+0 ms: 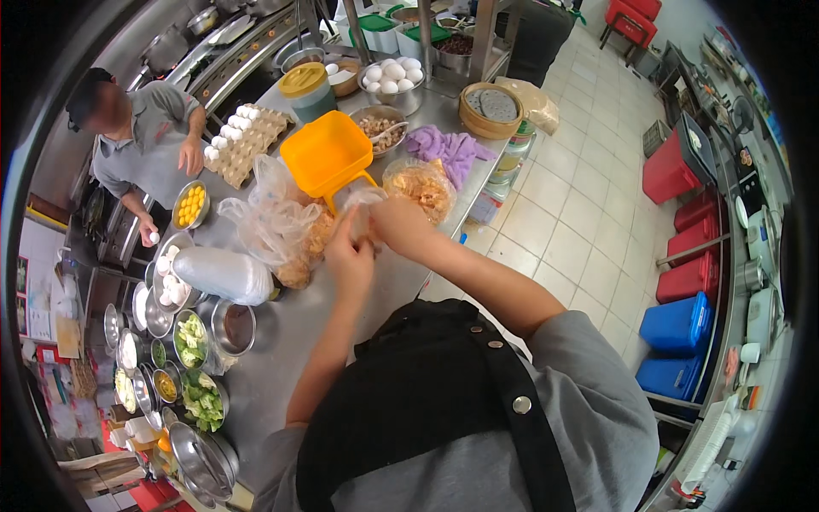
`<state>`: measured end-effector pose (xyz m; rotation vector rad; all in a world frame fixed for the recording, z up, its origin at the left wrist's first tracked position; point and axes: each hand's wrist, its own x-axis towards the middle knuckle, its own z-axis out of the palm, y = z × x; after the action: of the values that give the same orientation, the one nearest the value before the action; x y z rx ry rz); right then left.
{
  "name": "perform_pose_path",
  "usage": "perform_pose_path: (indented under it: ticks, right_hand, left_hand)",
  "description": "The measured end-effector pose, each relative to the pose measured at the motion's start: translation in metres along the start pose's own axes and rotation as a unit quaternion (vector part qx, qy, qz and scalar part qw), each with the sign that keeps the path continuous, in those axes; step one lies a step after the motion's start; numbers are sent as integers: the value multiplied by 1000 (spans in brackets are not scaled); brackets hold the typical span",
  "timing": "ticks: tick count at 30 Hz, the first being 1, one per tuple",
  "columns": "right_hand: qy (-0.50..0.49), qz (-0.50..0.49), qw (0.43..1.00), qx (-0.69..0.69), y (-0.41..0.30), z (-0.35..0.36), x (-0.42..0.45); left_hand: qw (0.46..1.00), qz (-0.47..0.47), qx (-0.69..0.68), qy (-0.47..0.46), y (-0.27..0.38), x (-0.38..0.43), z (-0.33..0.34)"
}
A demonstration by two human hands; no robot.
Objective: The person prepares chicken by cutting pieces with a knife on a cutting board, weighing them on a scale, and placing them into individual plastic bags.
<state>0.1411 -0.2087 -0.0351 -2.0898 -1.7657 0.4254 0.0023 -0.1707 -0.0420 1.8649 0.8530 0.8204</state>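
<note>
Both hands are close together over the steel table (294,358). My left hand (350,256) and my right hand (402,225) pinch a small clear plastic bag (362,197) between them. Just beyond it stands an orange plastic tub (326,153), tilted, with a handle-like part reaching toward my fingers. Left of my left hand lie knotted clear bags (269,211) with orange-brown food showing through. Right of my right hand is another clear bag of orange food pieces (419,185). My fingers partly hide the small bag, so its contents cannot be told.
A co-worker (147,134) across the table holds an egg near a bowl of yolks (190,205). An egg tray (249,144), a roll of plastic bags (224,275), a purple cloth (448,153), a bamboo steamer (489,125) and several vegetable bowls (192,339) surround the work area.
</note>
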Motion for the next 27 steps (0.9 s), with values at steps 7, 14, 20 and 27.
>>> perform_pose_path:
  ticks: [7,14,20,27]
  right_hand:
    - [222,-129,966,-19,-37,-96,47]
    - [180,-190,965,0,-18,-63,110]
    - [238,-95,959,119,37,-57,88]
    - [112,38,992,-47,137,32,53]
  left_hand:
    - [993,93,-9,77,84,85,-55]
    - [985,81,144,57,0,150,-65]
    - [987,25,153,35,3,121,-66]
    - [925,287,167,185,31,59,-28]
